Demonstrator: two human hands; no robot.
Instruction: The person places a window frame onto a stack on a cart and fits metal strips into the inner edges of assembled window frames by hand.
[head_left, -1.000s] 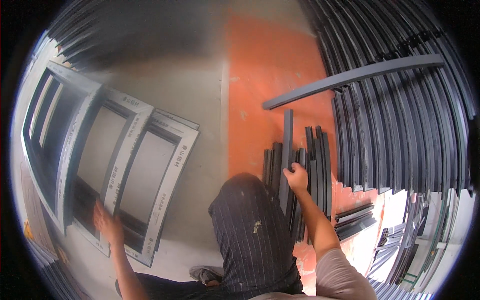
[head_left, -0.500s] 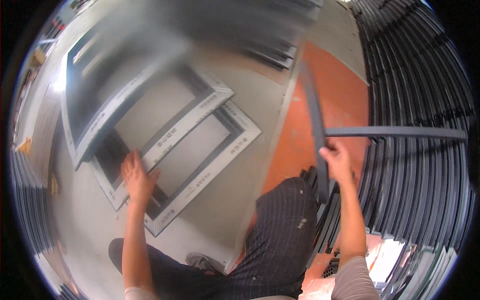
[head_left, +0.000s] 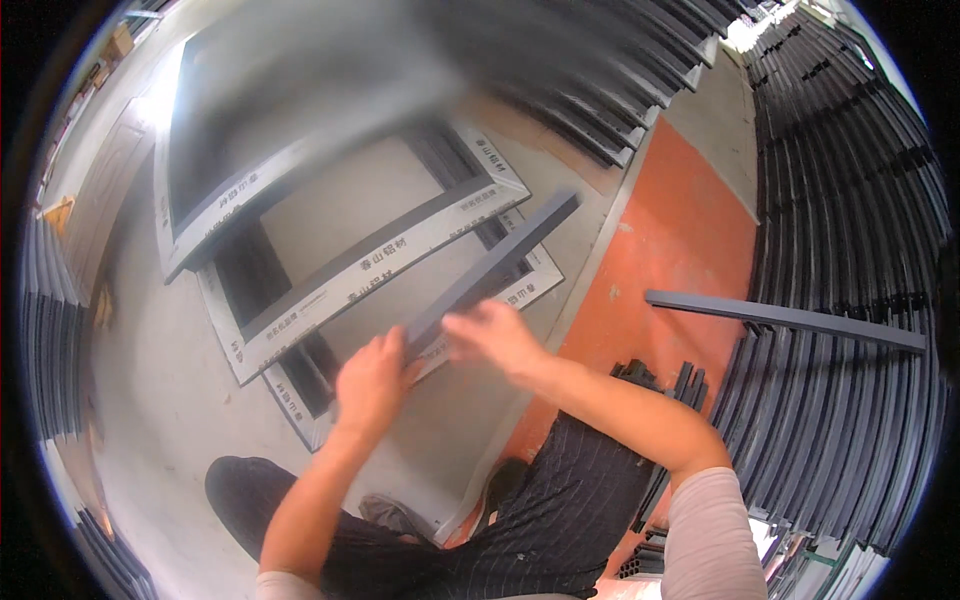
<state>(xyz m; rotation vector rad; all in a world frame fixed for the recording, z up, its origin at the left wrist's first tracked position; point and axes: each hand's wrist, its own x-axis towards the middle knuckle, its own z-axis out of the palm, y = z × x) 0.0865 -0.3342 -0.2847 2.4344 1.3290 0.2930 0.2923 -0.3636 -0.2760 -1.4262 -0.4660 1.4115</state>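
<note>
A straight dark grey metal bar point(head_left: 520, 238) slants across the near frames. My left hand point(head_left: 372, 388) is closed round its lower end. My right hand point(head_left: 500, 340) is beside the bar's edge, a little higher up, its fingers apart and slightly blurred; whether they touch the bar cannot be made out. Under the bar lie overlapping rectangular frames, dark inside with pale printed film on their faces: a middle frame point(head_left: 375, 258) and a lower frame point(head_left: 290, 395), partly covered. A larger upper frame point(head_left: 240, 190) rests over them, its far part lost in a grey blur.
Another dark bar point(head_left: 785, 312) sticks out from tall stacks of dark profiles point(head_left: 840, 420) on the right. An orange board point(head_left: 665, 230) covers the floor there, with short profile pieces point(head_left: 690, 385) by my knee point(head_left: 590, 470). More film-faced profiles point(head_left: 610, 130) stand at the back; stacked profiles point(head_left: 55, 340) line the left.
My right hand has brought the bar leftward over the frames, and its fingers have loosened. My left hand has left the frame and taken the bar's lower end. The view has shifted.
</note>
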